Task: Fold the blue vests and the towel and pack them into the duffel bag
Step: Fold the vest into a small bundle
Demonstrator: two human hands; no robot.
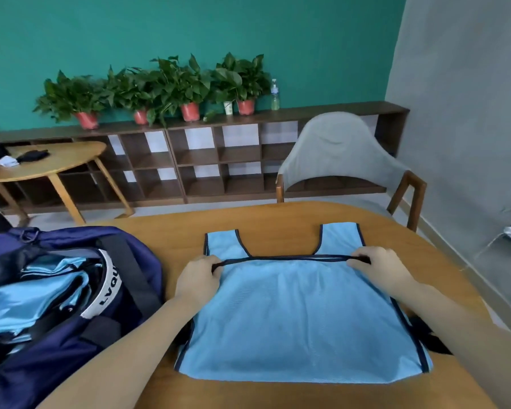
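Progress partial — light-blue fabric already sits in the open duffel bag (56, 290). Left hand (198, 280) and right hand (376, 268) pinch one blue vest's (301, 320) dark-trimmed edge on the wooden table (278, 222), mid-fold — towel not visible.

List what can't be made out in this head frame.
- Duffel bag: left part cut by the frame edge; contents are shiny blue folds, count unreadable; towel not identifiable.
- Blue vest: side edges run under both forearms; dark straps there partly hidden.
- Left hand and right hand: fingertips tucked under the trim.
- Bottle label: too small.
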